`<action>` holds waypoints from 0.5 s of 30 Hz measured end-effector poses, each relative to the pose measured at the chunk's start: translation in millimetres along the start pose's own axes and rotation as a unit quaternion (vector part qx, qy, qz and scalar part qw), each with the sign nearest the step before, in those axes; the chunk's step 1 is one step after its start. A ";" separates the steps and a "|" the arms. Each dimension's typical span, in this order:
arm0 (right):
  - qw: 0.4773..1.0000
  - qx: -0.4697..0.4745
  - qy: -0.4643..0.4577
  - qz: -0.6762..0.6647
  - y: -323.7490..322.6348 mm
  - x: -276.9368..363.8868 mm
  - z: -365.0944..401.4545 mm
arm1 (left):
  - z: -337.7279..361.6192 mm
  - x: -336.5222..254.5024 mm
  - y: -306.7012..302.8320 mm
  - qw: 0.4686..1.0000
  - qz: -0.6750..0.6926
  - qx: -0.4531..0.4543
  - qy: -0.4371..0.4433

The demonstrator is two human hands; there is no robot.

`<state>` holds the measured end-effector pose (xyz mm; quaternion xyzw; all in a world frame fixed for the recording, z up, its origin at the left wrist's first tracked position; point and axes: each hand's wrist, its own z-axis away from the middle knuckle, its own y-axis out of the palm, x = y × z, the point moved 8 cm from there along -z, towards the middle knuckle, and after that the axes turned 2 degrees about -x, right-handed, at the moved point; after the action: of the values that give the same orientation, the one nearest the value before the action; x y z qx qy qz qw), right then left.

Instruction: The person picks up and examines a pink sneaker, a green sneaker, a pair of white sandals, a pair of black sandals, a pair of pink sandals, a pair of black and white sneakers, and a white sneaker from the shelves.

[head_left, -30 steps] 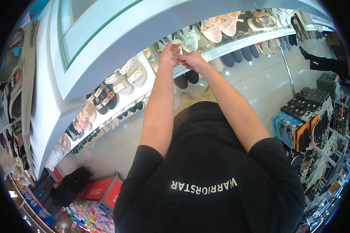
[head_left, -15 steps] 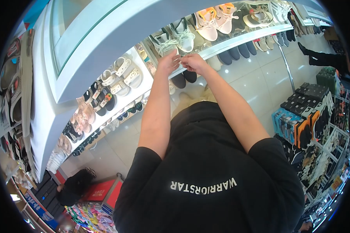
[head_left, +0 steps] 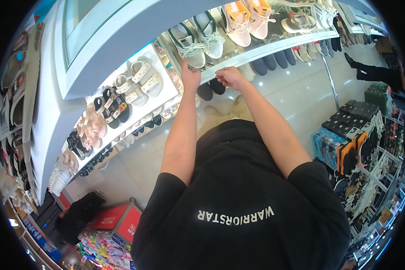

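Note:
A pair of pale sneakers with dark linings stands on the shelf, the left sneaker beside the right sneaker, toes towards me. My left hand is at the toe of the left sneaker, one finger stretched up along its outer side and touching it. The thumb is apart from that finger; the other fingers are partly hidden. Just in front of the shelf's edge, my right hand is closed with its fingers curled together. Whatever it may hold is too small to make out.
Pink-and-orange sneakers stand to the right on the same shelf. White clogs and sandals fill the lit shelf at left. Dark slip-on shoes sit lower down. Stacked boxes are at right; a person in black is at lower left.
My hands, close together before, have moved apart. The left one has shifted to the left sneaker's outer side; the right one has moved slightly right and curled closed.

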<state>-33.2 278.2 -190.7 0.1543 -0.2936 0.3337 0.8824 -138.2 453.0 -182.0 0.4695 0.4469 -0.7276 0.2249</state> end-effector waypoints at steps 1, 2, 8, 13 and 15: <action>1.000 0.000 0.001 0.000 -3.3 -2.0 2.3 | 4.3 2.9 9.5 0.997 0.024 0.071 -0.036; 1.000 -0.004 0.002 -0.001 -8.1 -4.0 4.3 | 5.4 0.1 9.3 0.996 0.026 0.074 -0.037; 1.000 -0.029 0.009 0.001 -35.5 -18.4 8.5 | -4.5 31.5 19.5 0.998 -0.011 0.063 -0.001; 0.998 -0.053 0.014 -0.043 -62.5 -28.6 18.0 | -5.7 77.1 37.7 0.997 -0.070 0.027 0.014; 0.997 -0.053 0.014 -0.044 -69.5 -32.7 18.9 | 5.2 80.6 38.3 0.994 -0.108 0.030 0.005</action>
<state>-13.6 202.4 -201.6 0.1152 -0.2912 0.2803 0.9074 -149.0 436.8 -269.2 0.4287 0.4739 -0.7584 0.1281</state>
